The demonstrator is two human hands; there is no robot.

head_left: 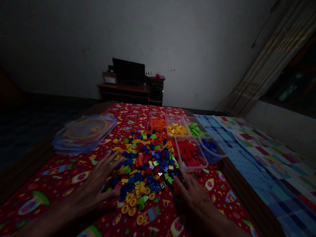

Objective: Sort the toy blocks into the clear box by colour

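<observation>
A mixed pile of toy building bricks (pixel 148 161) in red, blue, yellow, green and orange lies on a red patterned cloth (pixel 81 194). At the pile's left edge, my left hand (pixel 101 177) has its fingers spread, with the fingertips over or against the outer bricks. My right hand (pixel 192 194) is at the right edge, below the box of red bricks (pixel 190 153); its fingers reach out toward the pile, and nothing shows in them. Several yellow wheel-like pieces (pixel 132 201) lie at the near end, between the hands.
Behind my right hand stand clear boxes of orange bricks (pixel 158 124), yellow bricks (pixel 176 129), green bricks (pixel 195 129) and blue bricks (pixel 209 146). Stacked clear lids (pixel 85 133) lie at left. Beyond are a desk (pixel 123 88) with a monitor (pixel 128 70) and, right, a checked bedspread (pixel 251 164).
</observation>
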